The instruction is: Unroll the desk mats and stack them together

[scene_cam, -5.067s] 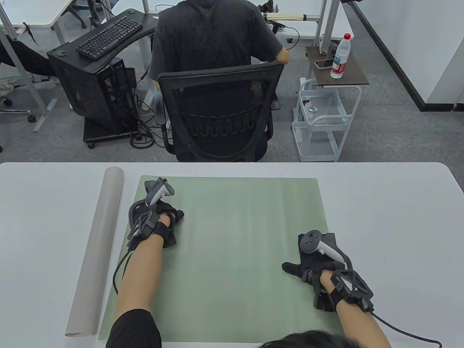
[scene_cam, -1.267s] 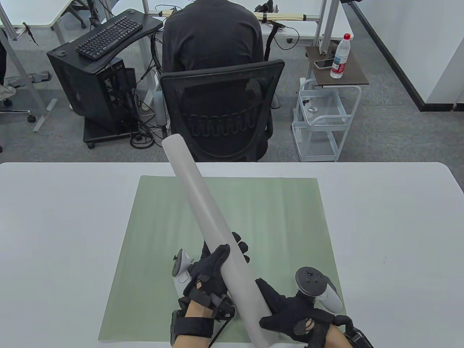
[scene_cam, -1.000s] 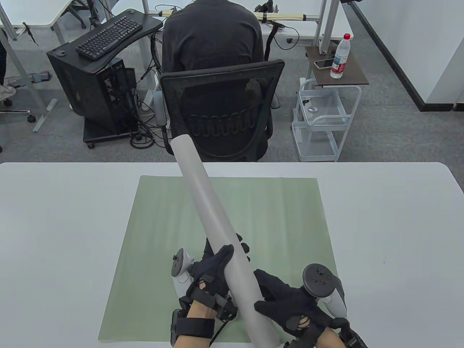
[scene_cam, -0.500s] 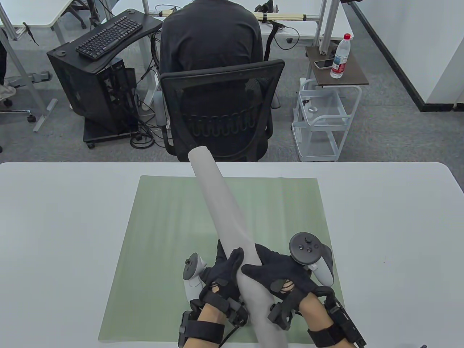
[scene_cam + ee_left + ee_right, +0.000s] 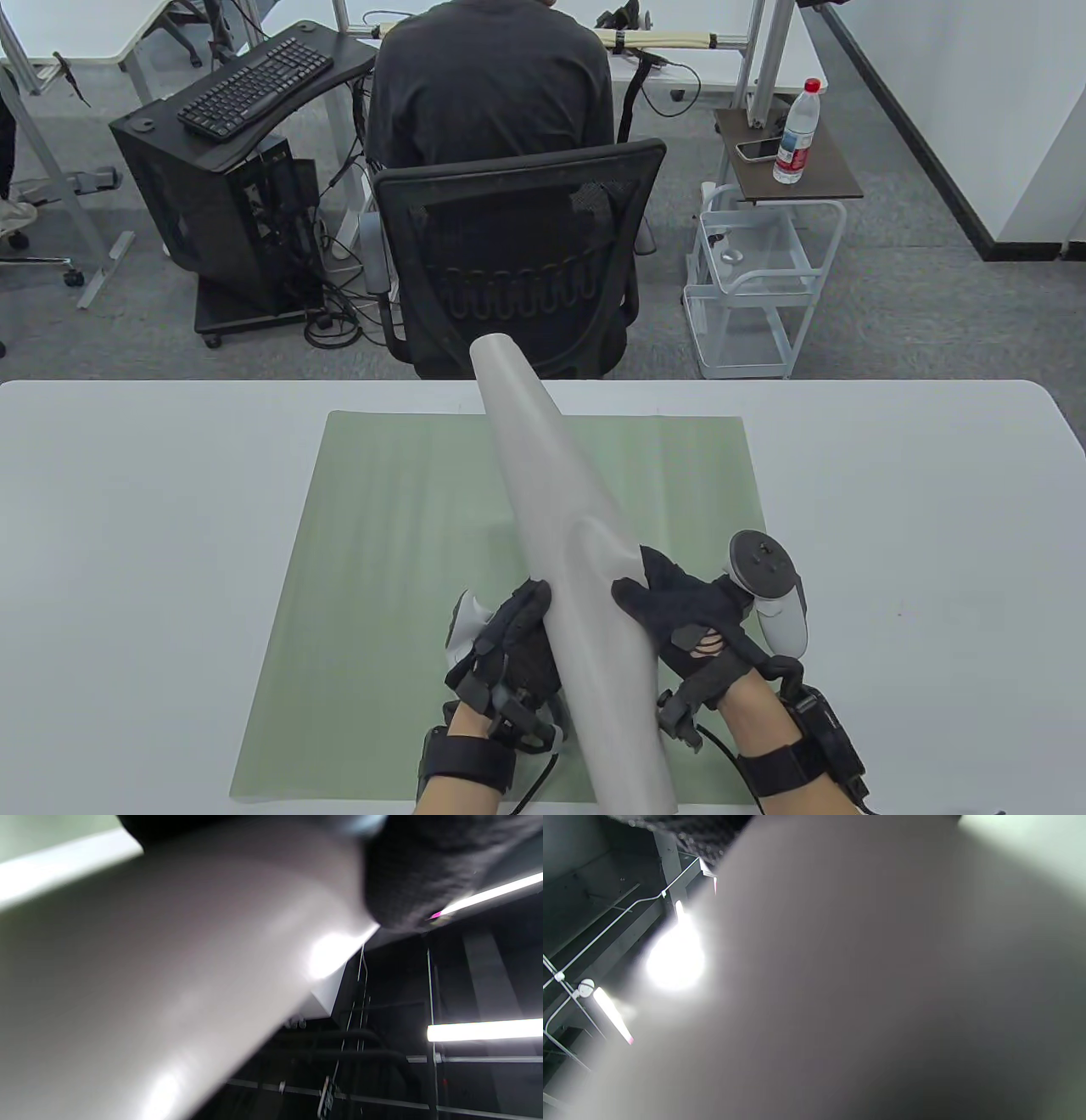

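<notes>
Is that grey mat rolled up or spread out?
Mostly rolled: the grey mat is a tube, loosening where the left hand and right hand grip it.

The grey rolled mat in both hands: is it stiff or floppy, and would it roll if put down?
The grey rolled mat is probably pliable: it dents and flares where the left hand and right hand grip it. Yet its far end stays straight in the air, so rolled it seems fairly stiff. Laid on the green mat, it would likely roll.

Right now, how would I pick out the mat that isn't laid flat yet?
On the white table lies a flat green mat. Held above it by the left hand and right hand is the grey mat: the only rolled one, a long tube tilted upward.
</notes>
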The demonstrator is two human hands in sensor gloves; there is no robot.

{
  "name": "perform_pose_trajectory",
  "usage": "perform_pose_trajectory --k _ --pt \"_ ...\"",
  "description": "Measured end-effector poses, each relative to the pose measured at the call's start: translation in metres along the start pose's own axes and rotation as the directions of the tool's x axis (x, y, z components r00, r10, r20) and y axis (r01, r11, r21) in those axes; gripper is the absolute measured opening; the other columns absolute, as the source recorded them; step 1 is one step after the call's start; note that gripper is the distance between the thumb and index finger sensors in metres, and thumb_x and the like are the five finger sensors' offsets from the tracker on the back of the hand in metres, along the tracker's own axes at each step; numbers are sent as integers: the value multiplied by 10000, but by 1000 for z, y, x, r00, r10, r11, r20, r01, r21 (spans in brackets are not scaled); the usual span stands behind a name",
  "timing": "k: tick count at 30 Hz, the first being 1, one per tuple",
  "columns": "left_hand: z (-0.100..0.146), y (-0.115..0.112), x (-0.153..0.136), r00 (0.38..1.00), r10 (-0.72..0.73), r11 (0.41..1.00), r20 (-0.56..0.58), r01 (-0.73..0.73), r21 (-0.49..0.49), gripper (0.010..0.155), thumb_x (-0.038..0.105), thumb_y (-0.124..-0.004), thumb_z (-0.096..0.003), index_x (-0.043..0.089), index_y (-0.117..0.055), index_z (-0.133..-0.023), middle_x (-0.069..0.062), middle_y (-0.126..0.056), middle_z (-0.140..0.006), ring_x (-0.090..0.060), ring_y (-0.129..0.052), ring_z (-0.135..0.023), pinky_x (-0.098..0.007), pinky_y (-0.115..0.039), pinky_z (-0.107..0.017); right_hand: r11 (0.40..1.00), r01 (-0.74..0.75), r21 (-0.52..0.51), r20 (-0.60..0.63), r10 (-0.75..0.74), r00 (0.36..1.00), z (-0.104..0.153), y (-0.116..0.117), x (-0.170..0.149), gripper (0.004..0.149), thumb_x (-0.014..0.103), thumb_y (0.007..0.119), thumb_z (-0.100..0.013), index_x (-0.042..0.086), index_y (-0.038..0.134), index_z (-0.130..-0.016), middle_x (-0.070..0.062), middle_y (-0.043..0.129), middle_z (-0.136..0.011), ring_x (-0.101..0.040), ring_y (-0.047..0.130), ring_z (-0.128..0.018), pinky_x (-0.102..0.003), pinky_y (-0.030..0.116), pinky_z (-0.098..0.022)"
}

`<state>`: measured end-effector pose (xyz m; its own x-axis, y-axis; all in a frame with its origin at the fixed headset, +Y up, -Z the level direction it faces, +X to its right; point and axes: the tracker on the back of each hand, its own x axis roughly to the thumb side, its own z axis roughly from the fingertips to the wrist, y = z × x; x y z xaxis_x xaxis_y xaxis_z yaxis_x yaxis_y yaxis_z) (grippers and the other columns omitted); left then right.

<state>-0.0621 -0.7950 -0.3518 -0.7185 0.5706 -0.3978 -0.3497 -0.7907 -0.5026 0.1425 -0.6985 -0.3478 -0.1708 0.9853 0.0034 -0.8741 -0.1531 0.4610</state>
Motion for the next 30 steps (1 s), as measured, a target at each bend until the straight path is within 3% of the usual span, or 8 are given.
perform_pose_trajectory --k 2,6,10,16,19,22,28,30 --pt "1 -2 2 999 -28 1000 -21 28 1 849 613 -892 -399 225 -448 -1010 68 -711 -832 -131 -846 -577 -405 -825 -560 999 8 42 -8 -8 1000 -2 3 1 487 320 705 -570 199 518 -1004 -4 795 -809 -117 946 -439 -335 863 -406" --pt "10 0 -1 997 72 996 -17 -71 49 800 553 -826 -462 292 -299 -1004 -62 -447 -1100 -362 -681 -971 -577 -756 -673 986 -164 -27 -10 163 987 -2 1 -1 486 346 699 -564 218 529 -1000 41 795 -799 -65 952 -410 -288 885 -378" --pt "14 5 8 999 -35 993 -11 36 112 825 447 -780 -481 234 -165 -988 -91 -475 -1110 -369 -832 -927 -590 -782 -652 979 -182 -97 -45 178 983 0 -8 -3 479 319 731 -537 219 584 -982 -2 825 -772 -100 960 -365 -314 886 -337" --pt "12 2 13 998 51 998 33 -52 22 878 358 -665 -480 213 60 -954 -201 -216 -1128 -445 -584 -1021 -630 -635 -718 985 -99 -144 -64 91 994 3 -27 -11 480 311 730 -539 200 585 -983 -12 826 -771 -92 961 -346 -306 890 -320" --pt "11 4 13 992 114 993 58 -114 -3 865 271 -688 -478 254 27 -966 -207 -169 -1123 -471 -522 -1030 -633 -604 -728 982 -74 -173 -73 62 995 5 -34 -16 479 307 733 -536 194 590 -980 -19 830 -767 -96 961 -340 -311 889 -315" --pt "13 4 10 993 105 988 51 -110 107 941 310 -867 -465 237 -102 -1008 -88 -328 -1126 -322 -698 -953 -488 -744 -710 978 -71 -194 -63 60 996 7 -36 -16 476 312 732 -532 207 595 -975 -12 835 -763 -90 963 -335 -305 892 -311" --pt "14 -1 10 995 102 988 21 -103 114 687 430 -911 -455 224 -526 -985 87 -814 -730 -87 -918 -483 -307 -912 -436 978 -74 -196 -74 60 995 6 -32 -20 474 305 742 -523 198 618 -967 -19 846 -750 -95 965 -319 -310 893 -296" --pt "17 -2 8 994 109 986 -18 -106 126 658 448 -849 -472 306 -497 -1008 48 -705 -926 -197 -867 -789 -451 -843 -625 973 -112 -203 -90 96 991 5 -33 -23 471 310 738 -523 207 620 -967 -14 845 -750 -86 964 -319 -303 895 -296"
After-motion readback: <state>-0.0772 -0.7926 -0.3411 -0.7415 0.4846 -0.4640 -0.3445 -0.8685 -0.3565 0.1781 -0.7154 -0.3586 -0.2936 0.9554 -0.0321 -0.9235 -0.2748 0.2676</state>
